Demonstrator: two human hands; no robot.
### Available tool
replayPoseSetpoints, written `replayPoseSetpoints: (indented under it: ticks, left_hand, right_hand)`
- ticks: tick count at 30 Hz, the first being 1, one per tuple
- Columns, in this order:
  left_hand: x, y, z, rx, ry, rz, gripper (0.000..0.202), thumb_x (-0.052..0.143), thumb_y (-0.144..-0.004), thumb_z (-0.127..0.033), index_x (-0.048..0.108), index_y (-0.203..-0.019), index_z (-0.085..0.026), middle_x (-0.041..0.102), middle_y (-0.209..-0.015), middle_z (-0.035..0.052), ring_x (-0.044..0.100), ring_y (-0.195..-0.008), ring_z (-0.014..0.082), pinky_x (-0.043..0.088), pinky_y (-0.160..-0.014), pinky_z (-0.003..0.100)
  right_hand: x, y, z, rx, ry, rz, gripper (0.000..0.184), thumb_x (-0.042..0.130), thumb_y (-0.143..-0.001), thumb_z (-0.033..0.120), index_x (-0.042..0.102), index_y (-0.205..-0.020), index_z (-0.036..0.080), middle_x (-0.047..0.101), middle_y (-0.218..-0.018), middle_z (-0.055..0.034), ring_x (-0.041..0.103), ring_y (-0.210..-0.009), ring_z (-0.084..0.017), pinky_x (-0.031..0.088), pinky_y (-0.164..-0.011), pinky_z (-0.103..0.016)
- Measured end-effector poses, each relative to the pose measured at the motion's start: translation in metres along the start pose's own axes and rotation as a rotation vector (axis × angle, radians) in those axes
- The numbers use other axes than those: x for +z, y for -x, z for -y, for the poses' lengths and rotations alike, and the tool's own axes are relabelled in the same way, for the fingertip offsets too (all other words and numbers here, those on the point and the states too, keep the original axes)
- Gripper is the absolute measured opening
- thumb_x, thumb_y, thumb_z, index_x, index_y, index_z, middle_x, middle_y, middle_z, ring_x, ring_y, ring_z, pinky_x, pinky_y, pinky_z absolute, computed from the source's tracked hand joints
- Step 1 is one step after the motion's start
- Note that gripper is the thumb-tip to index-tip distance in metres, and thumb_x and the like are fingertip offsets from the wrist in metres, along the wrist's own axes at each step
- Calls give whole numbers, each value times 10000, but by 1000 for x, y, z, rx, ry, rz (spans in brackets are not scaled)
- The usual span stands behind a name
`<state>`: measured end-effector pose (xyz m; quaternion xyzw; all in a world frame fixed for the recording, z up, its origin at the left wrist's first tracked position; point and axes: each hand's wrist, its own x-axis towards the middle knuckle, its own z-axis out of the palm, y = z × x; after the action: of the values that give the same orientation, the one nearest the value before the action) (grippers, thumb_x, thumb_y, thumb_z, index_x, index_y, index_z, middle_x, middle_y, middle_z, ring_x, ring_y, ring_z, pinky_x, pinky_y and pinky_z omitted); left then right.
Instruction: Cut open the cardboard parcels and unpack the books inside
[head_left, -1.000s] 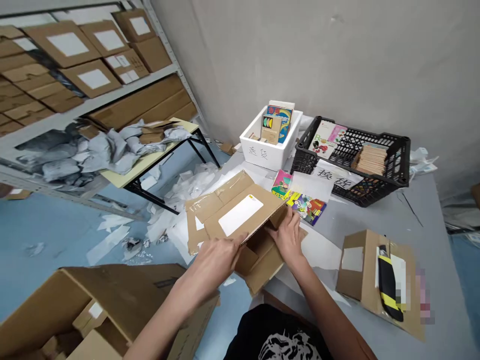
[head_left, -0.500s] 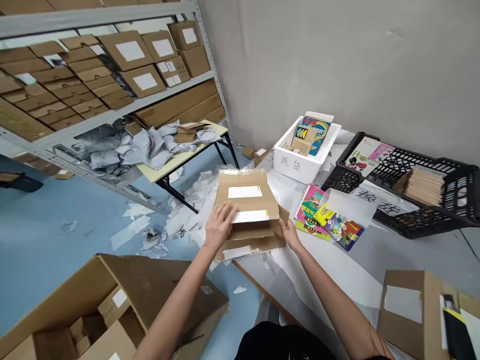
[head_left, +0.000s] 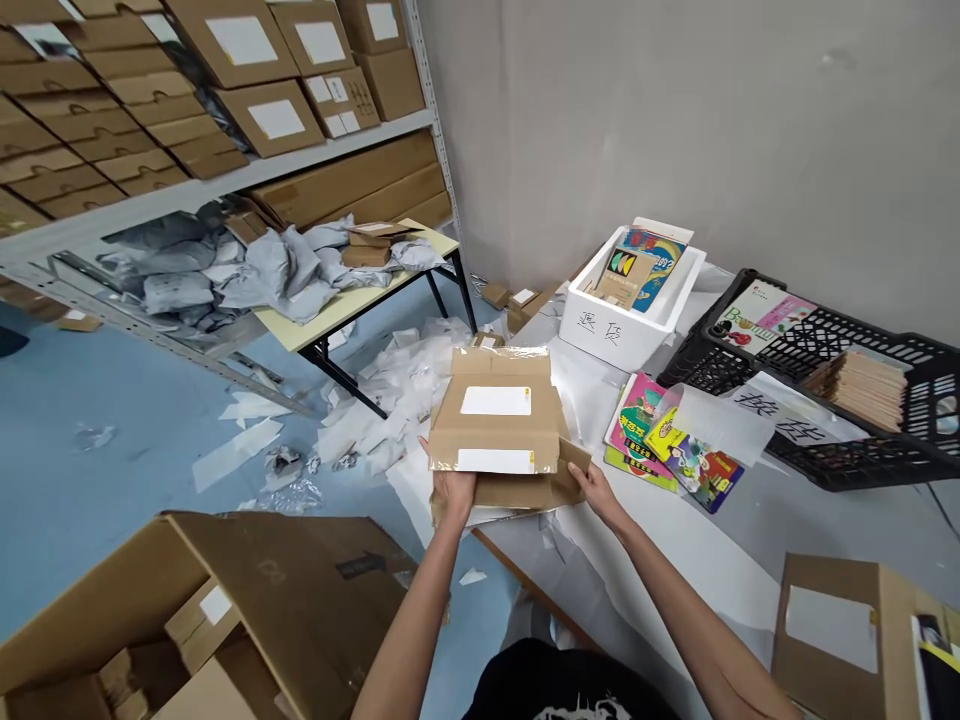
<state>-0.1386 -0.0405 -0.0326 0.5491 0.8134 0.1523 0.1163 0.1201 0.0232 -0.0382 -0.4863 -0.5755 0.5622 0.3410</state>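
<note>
A flat cardboard mailer (head_left: 496, 425) with two white label patches and clear tape along its far edge lies across my hands. My left hand (head_left: 450, 495) grips its near edge from below. My right hand (head_left: 600, 490) holds a loose brown flap (head_left: 536, 490) at the near right corner. Beneath the mailer, a white paper sheet (head_left: 660, 570) covers the table. Several colourful books (head_left: 660, 440) lie just beyond my right hand.
A white foam box (head_left: 600, 335) holds books. A black plastic crate (head_left: 847, 430) sits at right. Open cartons stand at lower left (head_left: 262, 590) and lower right (head_left: 840, 630). Plastic scraps (head_left: 375, 420) litter the floor beside a folding table (head_left: 352, 305) and a shelf of cartons (head_left: 262, 170).
The mailer has gone from tilted on edge to lying flat. My left hand has moved from its top to under its near edge. The view has turned.
</note>
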Motion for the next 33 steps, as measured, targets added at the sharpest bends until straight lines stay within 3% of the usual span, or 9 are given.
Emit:
replayPoseSetpoints:
  ticks: [3,7,11,14,18,21,24,28,33]
  left_hand:
    - [-5,2,14,-141,56,-98,583,388,-869,-226,277,-1441,-194,553,-1321,131,443,-1300,299,366,-1065,529]
    - [-7,28,33,-12,51,-56,648,362,-831,-145,244,-1468,-160,518,-1369,129,392,-1344,270,357,-1091,487]
    - [12,65,44,326,-67,178,811,295,-712,33,200,-1490,-171,328,-1512,79,193,-1429,219,242,-1156,463]
    - [35,81,47,377,-205,385,899,294,-650,78,210,-1488,-236,262,-1533,39,136,-1431,229,231,-1148,489]
    - [52,83,46,319,-282,452,807,376,-715,-4,264,-1473,-258,256,-1534,61,150,-1427,288,238,-1124,539]
    - [50,78,45,309,-217,473,637,485,-813,-245,361,-1437,-236,268,-1535,87,175,-1422,342,227,-1115,562]
    - [41,70,48,194,-110,425,565,416,-881,-447,439,-1384,-191,337,-1507,121,258,-1401,330,277,-1101,515]
    - [32,54,57,-141,-77,187,626,382,-891,-471,391,-1386,-89,355,-1454,223,304,-1367,347,309,-1076,490]
    - [30,38,58,-483,-4,232,815,493,-812,-548,258,-1445,-90,375,-1381,256,431,-1248,400,405,-965,484]
  right_hand:
    - [1,4,1,-44,26,39,477,540,-784,573,661,-1030,183,701,-1051,-90,627,-1002,-267,483,-909,-432]
    - [-1,5,-15,44,15,-83,485,525,-772,558,646,-1059,187,685,-1103,-99,609,-1039,-272,484,-909,-434]
    - [-4,14,-43,183,-2,-151,475,517,-732,561,648,-990,184,714,-994,-120,652,-939,-291,542,-767,-460]
    - [-6,30,-61,263,-3,-127,406,534,-715,523,648,-930,199,724,-940,-106,688,-843,-270,566,-656,-420]
    - [-20,48,-78,321,72,-173,416,469,-729,509,638,-961,206,714,-972,-103,683,-898,-253,566,-680,-392]
    - [-34,47,-88,325,203,-285,512,440,-722,516,606,-1088,199,685,-1031,-122,632,-1013,-270,530,-805,-429]
    - [-38,34,-93,296,346,-357,624,474,-703,508,559,-1203,144,614,-1160,-174,523,-1172,-307,416,-974,-474]
    - [-26,12,-94,284,502,-322,638,486,-722,477,542,-1233,101,600,-1149,-187,521,-1158,-322,386,-977,-486]
    - [0,-2,-83,301,673,-246,614,491,-778,392,469,-1325,114,607,-1074,-147,578,-1058,-276,456,-866,-398]
